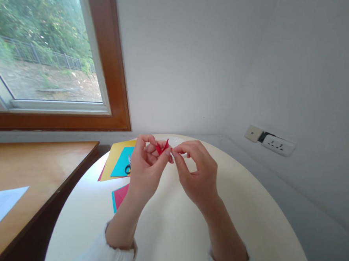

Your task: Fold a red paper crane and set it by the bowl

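Observation:
A small piece of folded red paper (163, 146) with pointed tips is held up over the table. My left hand (147, 164) grips it between thumb and fingers, palm side partly facing me. Right beside it, my right hand (197, 167) is closed in a pinch, thumb against forefinger, with its fingertips almost meeting the left thumb. What sits in that pinch is too small to make out. Part of a white, thin-edged thing (184, 155) shows behind the right fingers; its kind is unclear.
On the round white table (182, 233), scissors (127, 168) with dark handles lie on blue paper (120, 166) and yellow paper (110, 164). Nearer is a pink sheet (120, 196) with a blue edge, partly behind my left wrist. A wooden desk (51, 166) stands left; walls enclose the back and right.

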`<state>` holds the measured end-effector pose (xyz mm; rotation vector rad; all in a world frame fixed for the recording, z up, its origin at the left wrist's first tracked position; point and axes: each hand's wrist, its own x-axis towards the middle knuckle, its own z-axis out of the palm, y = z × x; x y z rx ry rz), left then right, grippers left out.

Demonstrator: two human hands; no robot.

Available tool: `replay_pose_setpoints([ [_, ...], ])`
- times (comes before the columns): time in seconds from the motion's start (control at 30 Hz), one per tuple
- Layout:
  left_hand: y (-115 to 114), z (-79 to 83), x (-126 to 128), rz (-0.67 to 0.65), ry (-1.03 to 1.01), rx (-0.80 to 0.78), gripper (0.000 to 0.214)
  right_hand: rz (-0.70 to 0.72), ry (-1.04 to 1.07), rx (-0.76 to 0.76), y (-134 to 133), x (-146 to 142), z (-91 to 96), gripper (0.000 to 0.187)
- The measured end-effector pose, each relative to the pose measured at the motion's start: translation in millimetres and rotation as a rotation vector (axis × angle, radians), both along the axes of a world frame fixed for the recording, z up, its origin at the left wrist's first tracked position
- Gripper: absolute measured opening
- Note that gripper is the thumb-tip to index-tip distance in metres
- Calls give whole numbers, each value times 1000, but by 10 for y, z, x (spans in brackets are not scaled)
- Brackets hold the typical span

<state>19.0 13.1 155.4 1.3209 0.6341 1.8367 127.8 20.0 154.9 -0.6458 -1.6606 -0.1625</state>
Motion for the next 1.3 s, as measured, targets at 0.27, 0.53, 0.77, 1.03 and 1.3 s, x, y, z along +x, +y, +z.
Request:
replay_pose_setpoints([
  [0.27,16,-9,16,18,-52,14,32,-11,40,-55,-27,-35,-5,12],
  [0.53,-3,0,19,62,-54,11,34,19,113,-167,-59,-57,16,10],
  [0.77,-5,4,15,76,-42,44,35,65,157,-180,-54,-61,15,9],
  [1.03,-4,1,31,75,-43,72,33,32,118,-138,-71,-76,18,12],
  [1.3,1,-9,14,102,-30,98,32,28,104,-126,-68,-62,11,11],
])
